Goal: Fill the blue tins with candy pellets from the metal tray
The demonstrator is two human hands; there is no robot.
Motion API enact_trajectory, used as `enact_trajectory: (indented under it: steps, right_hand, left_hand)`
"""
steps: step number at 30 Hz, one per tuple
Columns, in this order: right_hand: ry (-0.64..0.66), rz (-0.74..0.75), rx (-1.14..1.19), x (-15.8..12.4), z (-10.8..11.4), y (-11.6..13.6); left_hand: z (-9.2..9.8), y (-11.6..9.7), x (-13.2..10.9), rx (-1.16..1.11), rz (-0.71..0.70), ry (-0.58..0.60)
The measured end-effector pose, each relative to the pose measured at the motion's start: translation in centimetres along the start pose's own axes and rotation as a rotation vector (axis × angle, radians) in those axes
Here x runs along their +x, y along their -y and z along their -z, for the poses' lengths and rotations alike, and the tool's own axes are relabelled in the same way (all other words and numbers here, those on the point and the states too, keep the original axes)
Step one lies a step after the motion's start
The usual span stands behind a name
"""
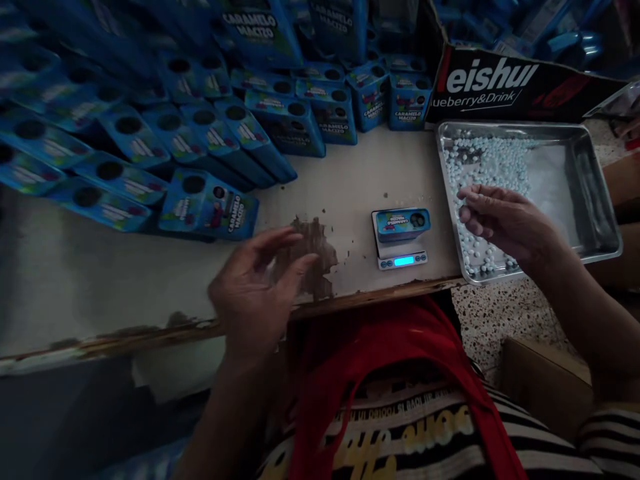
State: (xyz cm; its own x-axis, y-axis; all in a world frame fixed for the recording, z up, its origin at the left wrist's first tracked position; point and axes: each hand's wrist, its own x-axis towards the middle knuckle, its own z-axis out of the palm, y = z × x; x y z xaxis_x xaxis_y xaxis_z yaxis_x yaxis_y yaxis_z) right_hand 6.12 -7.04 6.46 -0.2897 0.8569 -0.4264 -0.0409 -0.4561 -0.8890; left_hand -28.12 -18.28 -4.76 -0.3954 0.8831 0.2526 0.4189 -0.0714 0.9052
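A small digital scale (403, 261) with a lit blue display rests near the table's front edge. On it lies a blue tin (403, 225) with a dark round opening at its right end. My left hand (255, 287) hovers over the table left of the scale, thumb and fingers apart, holding nothing. Over the left part of a metal tray (611, 227) is my right hand (505, 223), its fingers curled and thumb near the index fingertip; whatever it may hold is too small to make out. Many small pale candies (493, 167) lie in the tray beneath and around it.
Rows of blue tins (210, 203) fill the table's back and left. A black printed box (490, 87) with blue packages stands behind the tray. The pale table (150, 273) has a worn brown patch and a chipped front edge. A cardboard box (545, 377) sits below right.
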Motion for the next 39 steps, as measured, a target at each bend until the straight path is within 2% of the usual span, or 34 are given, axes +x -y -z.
enact_trajectory:
  steps: [3, 6, 10, 14, 18, 21, 25, 28, 30, 33, 35, 37, 39]
  right_hand:
    - [0.016, 0.012, -0.055, -0.1, -0.6, 0.9]
    - [0.028, -0.010, -0.098, -0.1, -1.2, 1.4]
    - [0.044, -0.008, -0.131, 0.0, -1.7, 1.4]
    - [0.086, 0.004, -0.144, -0.1, -2.3, 1.4]
    - [0.093, -0.041, -0.161, -0.2, -2.8, 1.7]
    - [0.078, -0.062, -0.160, -0.2, -2.9, 1.9]
    - [0.104, -0.029, -0.170, 0.2, -3.1, 1.5]
    - [0.151, 0.013, -0.188, 1.0, -3.6, 0.8]
    - [0.150, 0.036, -0.174, 1.3, -3.5, 0.6]
    - [0.018, 0.068, -0.156, 0.9, -1.3, 0.3]
    - [-0.162, 0.192, -0.353, 1.0, 1.8, -0.3]
    - [-0.386, 0.366, -0.806, 1.6, 5.2, -1.2]
    - [-0.467, 0.437, -0.981, 2.5, 7.2, -2.1]
  left_hand:
    - [1.8, -1.0, -0.1, 0.043, -0.004, -0.163]
    - [2.4, -2.5, 0.2, 0.077, -0.023, -0.247]
    - [1.7, -3.7, 1.0, 0.043, -0.097, -0.198]
    - [0.6, -3.8, 1.1, 0.043, -0.257, -0.162]
    - [-0.1, -3.6, 0.5, 0.163, -0.273, -0.041]
    - [-0.3, -3.7, 0.2, 0.190, -0.322, -0.020]
    - [-0.8, -4.2, 0.5, 0.189, -0.293, 0.061]
    - [-2.6, -4.8, 1.1, 0.187, -0.314, 0.133]
    - [-4.9, -5.4, 1.3, 0.179, -0.392, 0.212]
    - [-9.0, -6.3, 1.9, 0.245, -0.526, 0.424]
    - [-10.6, -6.7, 2.7, 0.341, -0.586, 0.585]
    - [-9.8, -6.9, 4.1, 0.393, -0.612, 0.603]
    - [-6.2, -7.2, 5.9, 0.392, -0.621, 0.463]
